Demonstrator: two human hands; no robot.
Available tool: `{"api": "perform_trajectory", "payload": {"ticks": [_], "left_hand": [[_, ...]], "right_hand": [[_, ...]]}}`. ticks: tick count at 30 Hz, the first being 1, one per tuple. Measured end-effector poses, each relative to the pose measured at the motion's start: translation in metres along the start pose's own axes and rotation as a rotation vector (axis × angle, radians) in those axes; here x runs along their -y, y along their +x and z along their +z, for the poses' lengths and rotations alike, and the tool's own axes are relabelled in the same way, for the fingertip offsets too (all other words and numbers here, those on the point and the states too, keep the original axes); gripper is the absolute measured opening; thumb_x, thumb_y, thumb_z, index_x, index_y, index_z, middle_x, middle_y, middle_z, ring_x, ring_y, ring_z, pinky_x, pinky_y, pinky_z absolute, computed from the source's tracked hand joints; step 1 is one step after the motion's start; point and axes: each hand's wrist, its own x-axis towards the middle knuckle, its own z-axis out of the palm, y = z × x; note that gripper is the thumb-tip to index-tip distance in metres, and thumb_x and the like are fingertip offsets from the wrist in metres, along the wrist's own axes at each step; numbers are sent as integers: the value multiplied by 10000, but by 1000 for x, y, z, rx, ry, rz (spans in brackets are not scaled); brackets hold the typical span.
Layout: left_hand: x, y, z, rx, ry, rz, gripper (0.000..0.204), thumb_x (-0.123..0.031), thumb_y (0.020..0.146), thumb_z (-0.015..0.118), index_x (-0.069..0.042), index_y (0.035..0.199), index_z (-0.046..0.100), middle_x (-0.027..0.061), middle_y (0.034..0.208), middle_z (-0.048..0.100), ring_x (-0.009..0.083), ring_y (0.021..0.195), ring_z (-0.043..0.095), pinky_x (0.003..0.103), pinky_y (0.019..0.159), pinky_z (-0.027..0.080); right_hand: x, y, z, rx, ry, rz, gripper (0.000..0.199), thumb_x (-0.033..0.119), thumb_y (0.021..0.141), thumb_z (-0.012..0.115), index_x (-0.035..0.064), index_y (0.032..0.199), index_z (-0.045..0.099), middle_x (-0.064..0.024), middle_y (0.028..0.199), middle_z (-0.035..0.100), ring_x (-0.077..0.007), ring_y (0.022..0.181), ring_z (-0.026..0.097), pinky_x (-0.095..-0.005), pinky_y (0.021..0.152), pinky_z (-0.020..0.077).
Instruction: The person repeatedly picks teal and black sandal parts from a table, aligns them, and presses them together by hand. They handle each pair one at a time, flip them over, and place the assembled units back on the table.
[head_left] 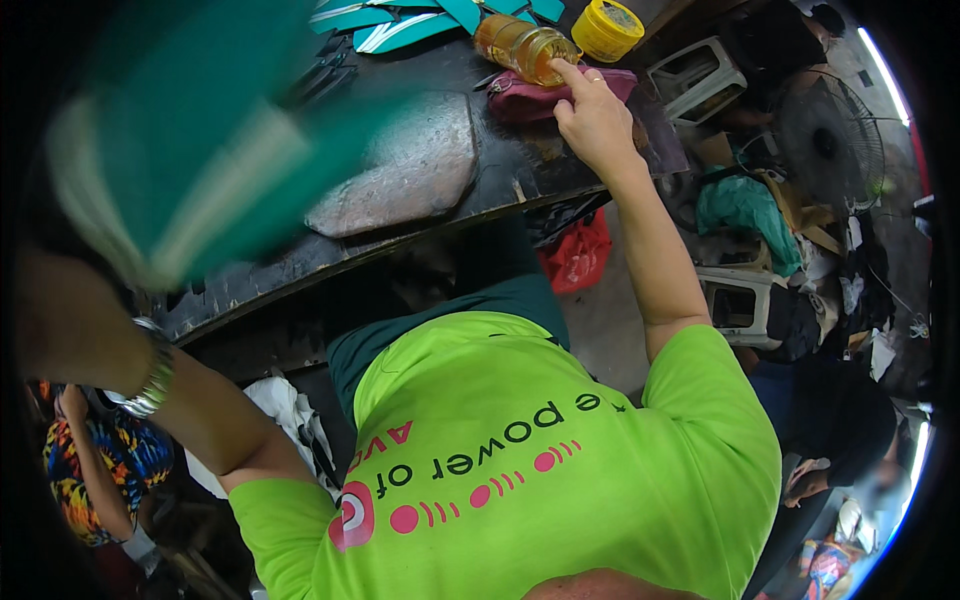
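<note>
My left hand (75,315), below a wristwatch, is raised at the left with a large teal piece with pale bands (235,190). The piece is close and smeared by motion, and it hides most of the fingers. On the table's far right, my right hand (600,118) reaches over a maroon zip pouch (520,103). Its index finger is stretched out to the mouth of a glass jar (515,42) with amber contents, which lies tilted on its side against the pouch. Nothing shows in that hand's grasp.
Teal strips with white stripes (415,32) are piled at the table's back. Beside the jar is a yellow round tub (607,30). A worn grey slab (415,165) lies on the dark table (505,190). Plastic stools (698,80), a fan (825,140) and other people surround the table.
</note>
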Motion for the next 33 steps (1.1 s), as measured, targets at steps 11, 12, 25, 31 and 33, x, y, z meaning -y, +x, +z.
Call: {"api": "perform_trajectory", "payload": {"ticks": [11,12,25,31,33], "left_hand": [[-210,-111,-14,739,-1161,-167,235,-181,1011,636,-146,1237,688,107,1022,719,347,833,725,433,732,588],[-212,-115,-12,660,-1153,-159,222,-177,1001,646,-154,1214,702,92,1011,711,332,837,719,422,733,588],[-207,-123,-21,658,-1415,5,362,-83,906,721,-128,1265,712,75,1097,669,284,1012,654,391,836,553],[-202,-102,-8,744,-1398,417,355,-119,943,698,-136,1297,703,103,1178,641,291,969,704,369,843,589],[-204,-95,1,809,-1391,513,283,-132,944,696,-121,1222,744,97,1167,648,284,942,715,368,835,594]], "right_hand": [[17,-9,-10,14,-95,1,329,157,881,621,136,1198,708,-161,1175,613,-366,947,696,-500,780,573],[21,-14,-15,22,-93,-9,313,96,871,623,115,1167,725,-150,1144,613,-317,955,705,-437,779,574],[118,-76,46,41,872,-122,593,-87,815,696,65,1381,607,-105,1203,581,-182,1009,624,-300,901,510],[117,-76,48,17,872,-133,656,-104,808,710,78,1423,574,-122,1183,585,-196,1000,628,-308,895,520],[117,-76,48,14,849,-142,658,-100,811,713,81,1427,571,-122,1175,587,-197,999,629,-311,894,522]]}}
